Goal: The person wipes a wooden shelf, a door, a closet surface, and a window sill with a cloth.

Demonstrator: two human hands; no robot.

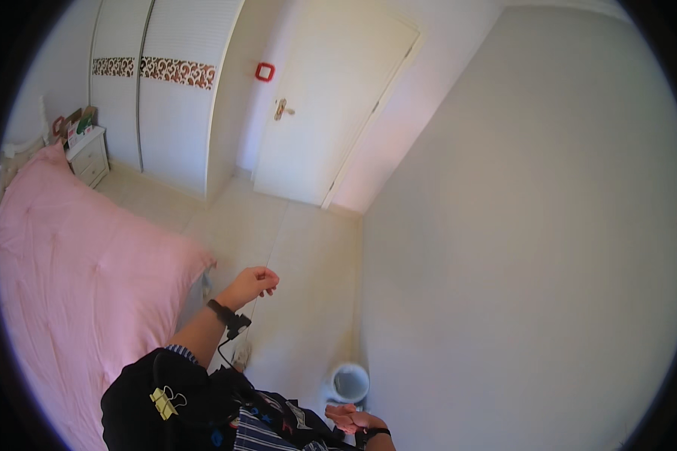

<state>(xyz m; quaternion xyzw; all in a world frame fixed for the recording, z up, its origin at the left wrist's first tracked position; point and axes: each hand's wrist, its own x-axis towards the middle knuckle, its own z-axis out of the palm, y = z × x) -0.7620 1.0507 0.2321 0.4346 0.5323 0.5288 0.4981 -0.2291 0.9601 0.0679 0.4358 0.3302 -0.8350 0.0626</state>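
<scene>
My left hand [252, 285] is held out in front of me above the pale tiled floor, right of the bed's corner. Its fingers are loosely bent with small gaps, and nothing shows in them. A black strap with a small dark device [233, 319] and a cable sits round that wrist. Low in the view, my right hand [348, 418] is near my body, its fingers partly bent and apart, with no object visible there. It appears just below a light blue-grey bin [350, 383] by the wall, and a black band circles its wrist.
A bed with a pink cover [98, 263] fills the left side. Beyond it stand a white nightstand [89, 158] and a sliding wardrobe [177, 105]. A cream door [331, 98] is closed at the far end. The plain grey wall [519, 240] runs along my right.
</scene>
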